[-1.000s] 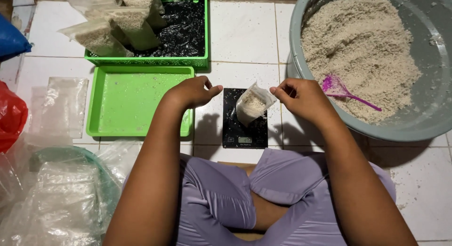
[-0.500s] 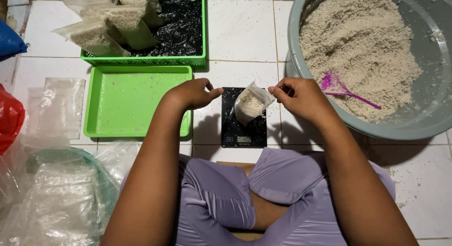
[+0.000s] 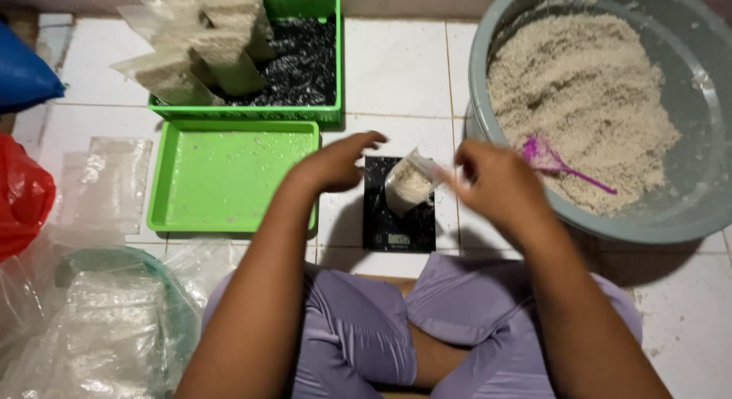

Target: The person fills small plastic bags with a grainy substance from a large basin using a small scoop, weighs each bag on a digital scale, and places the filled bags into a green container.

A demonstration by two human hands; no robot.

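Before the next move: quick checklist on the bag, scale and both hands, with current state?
1. Small clear bag sits on the black scale: ok, standing on the platform, part filled with grain.
2. Right hand has the bag's open top: cannot tell, fingers are at the rim but blurred.
3. Left hand clear of the bag: ok, hovering just left of it, not touching.
4. Scale display readable: cannot tell, too small to make out.
5. Pink scoop within reach: ok, lying on the grain in the grey basin beside the right hand.
6. Empty green tray free for a bag: ok.
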